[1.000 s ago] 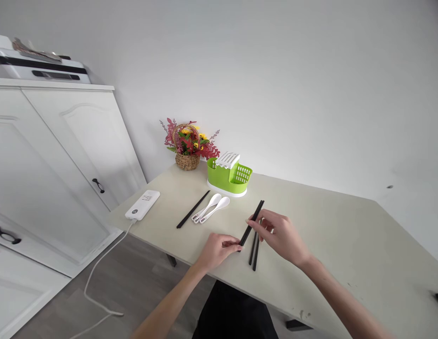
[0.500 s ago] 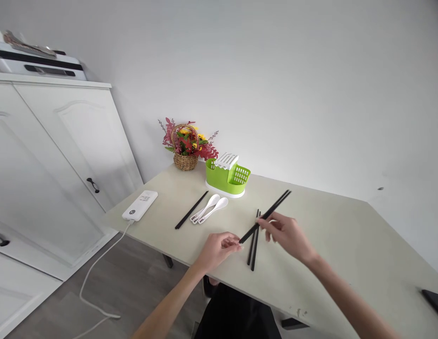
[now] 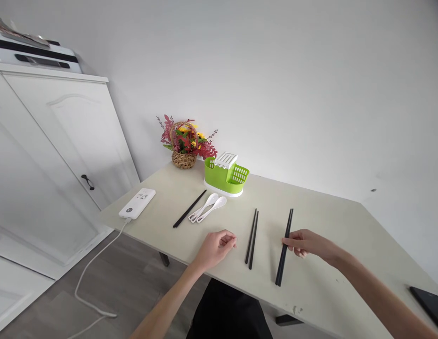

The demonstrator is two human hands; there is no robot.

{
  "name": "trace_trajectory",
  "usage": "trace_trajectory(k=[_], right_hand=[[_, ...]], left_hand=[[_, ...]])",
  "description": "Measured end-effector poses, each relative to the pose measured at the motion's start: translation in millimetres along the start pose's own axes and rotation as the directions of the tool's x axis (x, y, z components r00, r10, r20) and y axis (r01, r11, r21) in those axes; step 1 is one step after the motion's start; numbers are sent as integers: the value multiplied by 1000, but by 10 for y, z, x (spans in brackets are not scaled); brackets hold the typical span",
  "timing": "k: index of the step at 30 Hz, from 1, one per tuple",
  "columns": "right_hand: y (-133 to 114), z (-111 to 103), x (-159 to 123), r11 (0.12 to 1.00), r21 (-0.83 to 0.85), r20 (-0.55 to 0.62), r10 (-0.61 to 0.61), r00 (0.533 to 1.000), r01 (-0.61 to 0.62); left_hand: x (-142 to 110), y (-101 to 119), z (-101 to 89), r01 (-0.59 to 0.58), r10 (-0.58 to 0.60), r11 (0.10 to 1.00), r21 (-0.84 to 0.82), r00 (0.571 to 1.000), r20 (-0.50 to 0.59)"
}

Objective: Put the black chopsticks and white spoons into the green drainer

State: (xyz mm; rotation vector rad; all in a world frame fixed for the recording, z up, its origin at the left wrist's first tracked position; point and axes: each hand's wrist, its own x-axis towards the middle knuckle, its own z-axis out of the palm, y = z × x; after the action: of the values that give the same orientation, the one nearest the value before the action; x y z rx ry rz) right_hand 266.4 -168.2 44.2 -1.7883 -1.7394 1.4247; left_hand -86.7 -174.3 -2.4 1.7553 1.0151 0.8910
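My right hand [image 3: 309, 242] pinches a pair of black chopsticks [image 3: 281, 264] near their middle, at the right of the table. They lie side by side, their thicker ends towards me; whether they touch the tabletop I cannot tell. Left of them, a second pair of black chopsticks [image 3: 253, 242] rests on the table, slightly apart. Beside that pair is my left hand [image 3: 216, 247], fingers curled in and holding nothing. Further left lie white spoons [image 3: 214, 205] with patterned handles, next to more black chopsticks [image 3: 190, 209]. Behind the spoons stands a green cutlery holder [image 3: 219, 180] with a white slotted top.
A wicker basket of flowers [image 3: 184, 160] stands at the back by the wall. On the left corner lies a white power bank [image 3: 138, 202] with a cable [image 3: 85, 273] hanging to the floor. A dark flat object [image 3: 429, 301] lies at the right edge. White cabinets [image 3: 77, 141] flank the table.
My right hand has moved right and towards me with the chopsticks, turning them from slanted to nearly straight away from me. My left hand has let go of their lower end.
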Motion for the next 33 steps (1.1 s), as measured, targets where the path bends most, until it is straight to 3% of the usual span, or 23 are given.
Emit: trace_trajectory(k=[7,19,33], right_hand=[[-74,190,235,998,37,62,42,997,-44],[-165,421,626,995,21,67,92,993,-94],[-140,427,582,992,43,30,114,993,-115]], left_hand=[[-6,15,-5,0,0,1000,7,1000,8],[-5,13,0,10,-10,1000,4,1000,5],[3,30,22,20,-20,1000,16,1000,-3]])
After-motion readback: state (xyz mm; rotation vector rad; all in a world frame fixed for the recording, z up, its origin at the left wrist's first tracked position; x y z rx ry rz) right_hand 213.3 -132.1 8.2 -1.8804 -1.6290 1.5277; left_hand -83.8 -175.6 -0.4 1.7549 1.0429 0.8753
